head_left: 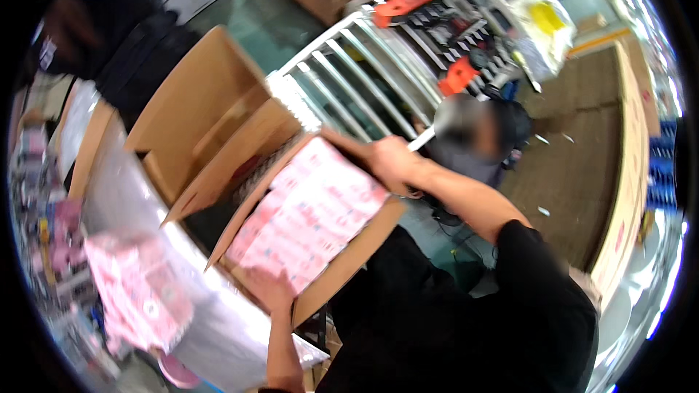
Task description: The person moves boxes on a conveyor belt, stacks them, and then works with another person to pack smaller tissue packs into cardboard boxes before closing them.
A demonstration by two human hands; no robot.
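Observation:
An open cardboard box (348, 265) stands tilted in front of me, filled with flat pink-and-white printed packets (313, 207). My left hand (271, 287) reaches over its near left corner, with the fingers stretched out against the packets. At the far right corner my right hand (393, 160) is closed around the box's edge; its fingertips are hidden. Just beyond the filled box is another open cardboard box (200, 102) with raised flaps and a dark inside.
A white-covered table (218, 327) on the left bears a pink printed bag (138, 287). Past the boxes runs a white metal rack (357, 65) with orange-and-black parts. A large brown carton (582, 124) lies right. One person (124, 36) is far left, another (480, 131) beyond my right arm.

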